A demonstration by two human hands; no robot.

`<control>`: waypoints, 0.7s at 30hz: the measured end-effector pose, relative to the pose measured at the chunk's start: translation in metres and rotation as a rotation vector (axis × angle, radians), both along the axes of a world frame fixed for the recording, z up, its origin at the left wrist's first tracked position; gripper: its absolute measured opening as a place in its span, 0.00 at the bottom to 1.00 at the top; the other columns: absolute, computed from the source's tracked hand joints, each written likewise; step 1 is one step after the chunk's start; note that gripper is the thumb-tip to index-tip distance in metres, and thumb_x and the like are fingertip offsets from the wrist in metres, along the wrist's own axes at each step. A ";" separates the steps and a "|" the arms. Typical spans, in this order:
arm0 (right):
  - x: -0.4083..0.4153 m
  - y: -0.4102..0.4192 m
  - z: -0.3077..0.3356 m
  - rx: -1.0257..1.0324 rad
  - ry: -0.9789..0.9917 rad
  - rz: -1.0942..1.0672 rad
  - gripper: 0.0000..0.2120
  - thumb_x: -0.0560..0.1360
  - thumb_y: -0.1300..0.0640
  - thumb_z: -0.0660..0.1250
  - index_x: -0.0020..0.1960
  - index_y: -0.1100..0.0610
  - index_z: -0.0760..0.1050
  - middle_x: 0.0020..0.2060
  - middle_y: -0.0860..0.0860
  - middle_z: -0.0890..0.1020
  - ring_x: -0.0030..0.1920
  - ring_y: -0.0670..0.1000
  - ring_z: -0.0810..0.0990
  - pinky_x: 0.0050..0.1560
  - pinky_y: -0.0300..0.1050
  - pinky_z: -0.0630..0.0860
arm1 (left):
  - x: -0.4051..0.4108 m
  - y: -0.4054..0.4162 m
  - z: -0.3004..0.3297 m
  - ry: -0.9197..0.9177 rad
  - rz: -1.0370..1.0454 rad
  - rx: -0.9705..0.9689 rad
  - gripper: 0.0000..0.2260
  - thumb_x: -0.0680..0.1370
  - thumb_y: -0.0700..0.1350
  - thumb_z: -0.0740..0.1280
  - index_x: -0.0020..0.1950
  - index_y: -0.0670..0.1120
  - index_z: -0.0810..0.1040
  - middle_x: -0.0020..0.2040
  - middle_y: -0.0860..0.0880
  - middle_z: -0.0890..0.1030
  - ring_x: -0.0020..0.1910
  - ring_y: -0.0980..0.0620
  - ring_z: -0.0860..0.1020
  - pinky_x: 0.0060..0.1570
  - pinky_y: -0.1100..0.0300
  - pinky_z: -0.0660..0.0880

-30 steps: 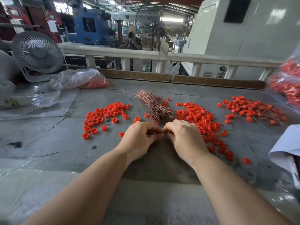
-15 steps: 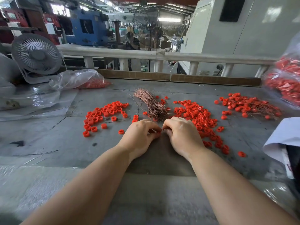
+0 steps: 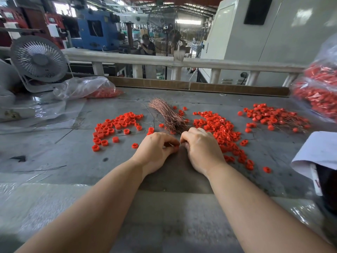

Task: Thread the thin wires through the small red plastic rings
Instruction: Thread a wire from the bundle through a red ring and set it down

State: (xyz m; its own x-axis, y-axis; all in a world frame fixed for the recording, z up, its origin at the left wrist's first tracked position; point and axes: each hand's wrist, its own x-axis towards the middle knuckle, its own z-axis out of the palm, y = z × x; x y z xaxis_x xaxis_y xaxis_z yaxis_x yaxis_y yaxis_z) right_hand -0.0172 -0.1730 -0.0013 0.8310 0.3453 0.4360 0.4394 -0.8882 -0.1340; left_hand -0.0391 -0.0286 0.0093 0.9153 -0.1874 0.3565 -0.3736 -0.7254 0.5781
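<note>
Centrally, left hand (image 3: 155,148) and right hand (image 3: 199,147) curled fingertip to fingertip, pinching a small red plastic ring (image 3: 176,147) and apparently a thin wire for threading, bundled coppery wires (image 3: 167,115) just above.

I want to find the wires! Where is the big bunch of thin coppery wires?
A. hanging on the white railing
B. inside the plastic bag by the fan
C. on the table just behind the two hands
C: the bundle of wires lies on the grey table just beyond the left hand and right hand, between red ring piles.
</note>
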 end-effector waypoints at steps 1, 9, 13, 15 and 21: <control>0.000 0.000 0.000 -0.005 -0.005 -0.002 0.09 0.74 0.65 0.60 0.47 0.54 0.76 0.46 0.51 0.77 0.52 0.54 0.71 0.48 0.44 0.60 | 0.000 0.000 0.000 0.002 -0.003 -0.003 0.07 0.75 0.40 0.69 0.51 0.44 0.83 0.42 0.55 0.75 0.42 0.59 0.72 0.40 0.82 0.63; 0.000 -0.001 0.000 0.000 -0.019 -0.008 0.09 0.74 0.64 0.60 0.47 0.54 0.76 0.46 0.51 0.77 0.52 0.53 0.71 0.49 0.44 0.60 | 0.001 0.000 0.000 0.020 -0.014 -0.029 0.07 0.75 0.39 0.68 0.51 0.44 0.83 0.41 0.56 0.76 0.40 0.61 0.71 0.40 0.82 0.63; 0.000 -0.002 0.001 0.003 -0.020 -0.003 0.09 0.74 0.64 0.60 0.48 0.54 0.76 0.46 0.51 0.77 0.52 0.53 0.71 0.49 0.44 0.60 | 0.002 0.000 0.000 0.034 -0.013 -0.046 0.07 0.74 0.38 0.68 0.51 0.45 0.83 0.41 0.56 0.77 0.37 0.62 0.72 0.40 0.82 0.64; 0.000 -0.002 0.001 0.006 -0.021 -0.003 0.09 0.74 0.64 0.60 0.48 0.54 0.76 0.46 0.51 0.77 0.52 0.53 0.71 0.49 0.43 0.60 | 0.003 0.000 -0.001 0.047 -0.011 -0.051 0.07 0.74 0.38 0.68 0.50 0.45 0.83 0.41 0.56 0.78 0.37 0.62 0.72 0.40 0.81 0.65; -0.001 -0.003 0.000 0.034 -0.018 0.003 0.09 0.74 0.65 0.60 0.48 0.55 0.76 0.45 0.51 0.77 0.51 0.54 0.71 0.49 0.44 0.61 | 0.003 -0.001 -0.001 0.071 -0.015 -0.066 0.07 0.74 0.38 0.68 0.51 0.45 0.83 0.42 0.55 0.78 0.39 0.60 0.73 0.40 0.79 0.66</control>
State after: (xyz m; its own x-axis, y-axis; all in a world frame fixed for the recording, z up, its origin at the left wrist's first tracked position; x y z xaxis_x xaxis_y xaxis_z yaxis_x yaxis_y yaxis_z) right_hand -0.0179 -0.1761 -0.0009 0.8222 0.3324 0.4620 0.4443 -0.8822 -0.1560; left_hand -0.0356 -0.0291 0.0086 0.9359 -0.1796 0.3031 -0.3408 -0.6793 0.6500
